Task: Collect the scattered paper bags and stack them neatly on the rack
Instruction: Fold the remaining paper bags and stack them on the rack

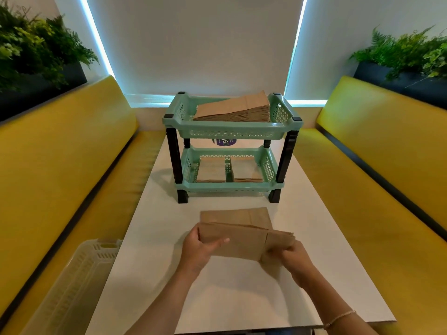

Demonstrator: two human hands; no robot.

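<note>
A small bundle of flat brown paper bags [244, 241] is held just above the white table [242, 291], in front of the rack. My left hand [198, 247] grips its left end, thumb across the front. My right hand [290, 256] holds its right end from below. More flat bags [235, 216] lie on the table right behind the bundle. The green two-tier rack [229, 131] stands farther back. Its top shelf carries a tall slanted stack of bags [235, 108]. Two low stacks [228, 174] lie side by side on the bottom shelf.
Yellow benches [63, 165] run along both sides of the table. A pale plastic crate [75, 286] sits on the left bench near me. Planters with greenery [36, 52] stand behind both backrests. A purple sticker [223, 142] shows on the table behind the rack.
</note>
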